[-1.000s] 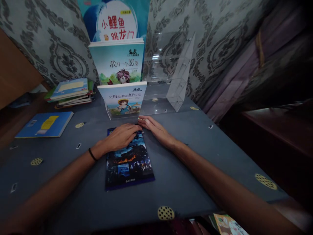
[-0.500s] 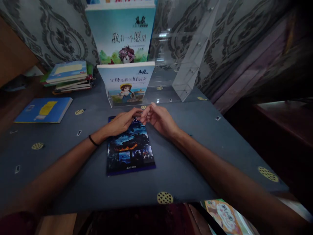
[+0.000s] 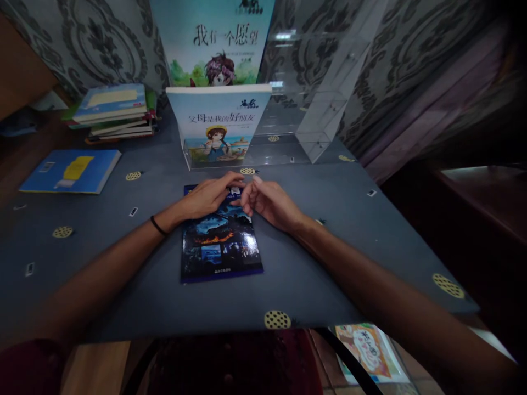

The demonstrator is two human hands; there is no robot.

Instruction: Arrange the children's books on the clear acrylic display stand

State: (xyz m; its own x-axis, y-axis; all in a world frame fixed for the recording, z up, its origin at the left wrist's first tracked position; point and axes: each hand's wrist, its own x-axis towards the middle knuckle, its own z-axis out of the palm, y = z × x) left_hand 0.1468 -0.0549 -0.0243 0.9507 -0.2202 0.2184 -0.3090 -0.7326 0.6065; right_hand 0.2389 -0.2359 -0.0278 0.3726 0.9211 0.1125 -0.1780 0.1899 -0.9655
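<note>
A dark blue book (image 3: pixel 220 258) with a glossy cover of flames and a tank-like shape lies flat on the table. My left hand (image 3: pixel 208 195) rests palm down across its upper part, fingers stretched toward the right and holding nothing; a black band circles that wrist. At the book's upper right edge, my right hand (image 3: pixel 272 203) lies on its side, fingers loosely bent and apart with nothing in them. The fingertips of both hands come close together over the book's title, which they partly cover; whether they touch, I cannot tell.
Behind the hands, a clear acrylic rack (image 3: pixel 317 129) holds a front book (image 3: pixel 222 123) and a taller-standing one (image 3: pixel 222 41). To the left are a blue book (image 3: pixel 69 170) and a book stack (image 3: pixel 113 109). Below the table (image 3: pixel 313 296) edge, another book (image 3: pixel 366 351) lies low.
The view has tilted slightly downward, so the rack and books sit higher in the picture. Both hands stay almost in place on and beside the dark book, the fingertips slightly shifted.
</note>
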